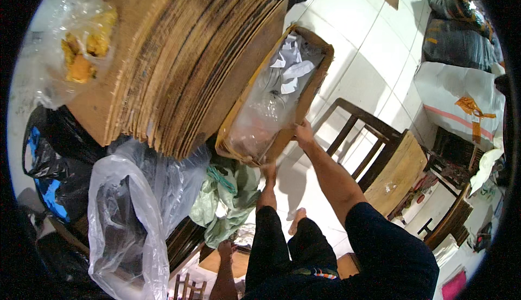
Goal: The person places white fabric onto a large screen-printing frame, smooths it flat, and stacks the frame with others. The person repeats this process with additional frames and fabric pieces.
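Observation:
My right hand [304,134] reaches forward and grips the near right side of an open cardboard box [313,96], fingers closed at its edge. Inside the box lie crumpled white paper [296,76] and clear plastic film [255,121]. The box stands tilted against a tall stack of brown boards [190,55]. Low down hangs my left hand [226,249], beside a pale green plastic bag [228,197]; its fingers are too small and dim to make out.
A large clear plastic bag [116,218] and a black bag [59,159] sit at left. To the right stands a wooden chair or stool [393,169]. Beyond it are a white sack [456,96] and dark bundles [461,42]. My bare foot [297,221] rests on white floor tiles [369,34].

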Tool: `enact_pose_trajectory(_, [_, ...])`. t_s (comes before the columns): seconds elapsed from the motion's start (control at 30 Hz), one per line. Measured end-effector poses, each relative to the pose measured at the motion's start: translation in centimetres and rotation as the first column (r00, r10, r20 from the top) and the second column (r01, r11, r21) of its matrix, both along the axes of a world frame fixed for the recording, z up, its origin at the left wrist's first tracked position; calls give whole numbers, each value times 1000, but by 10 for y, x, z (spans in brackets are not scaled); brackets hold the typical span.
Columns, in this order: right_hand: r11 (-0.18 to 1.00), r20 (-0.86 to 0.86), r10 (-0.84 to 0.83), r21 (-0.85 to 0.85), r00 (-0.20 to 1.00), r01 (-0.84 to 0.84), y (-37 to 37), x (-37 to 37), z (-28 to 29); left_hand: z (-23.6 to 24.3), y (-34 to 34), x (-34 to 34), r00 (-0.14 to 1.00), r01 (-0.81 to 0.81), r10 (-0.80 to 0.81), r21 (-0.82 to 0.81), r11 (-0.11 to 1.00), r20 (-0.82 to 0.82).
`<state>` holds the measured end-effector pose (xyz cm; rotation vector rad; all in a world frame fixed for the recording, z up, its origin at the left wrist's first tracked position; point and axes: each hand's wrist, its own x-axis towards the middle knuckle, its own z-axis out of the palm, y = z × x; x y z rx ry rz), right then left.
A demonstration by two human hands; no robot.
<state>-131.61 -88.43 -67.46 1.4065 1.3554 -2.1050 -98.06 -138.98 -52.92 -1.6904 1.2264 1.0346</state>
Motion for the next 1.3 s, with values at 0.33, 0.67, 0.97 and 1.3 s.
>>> enact_pose_trajectory(0.33, [997, -124, -44, -70, 991, 35, 98, 39, 226, 43, 219, -211, 860, -125, 271, 335, 934, -432])
enact_pose_trajectory(0.67, [980, -425, -171, 19, 889, 197, 172, -9, 528, 108, 168, -255, 754, 376, -280, 41, 926, -594])
enact_pose_trajectory(0.97, [987, -768, -94, 10, 633, 159, 193, -167, 704, 101, 172, -393, 741, 325, -108, 215, 921, -662])
enact_pose_trajectory(1.3, [989, -822, -71, -134, 565, -70, 227, -414, 735, 464, 426, -653, -515, 220, -45, -183, 958, -856])
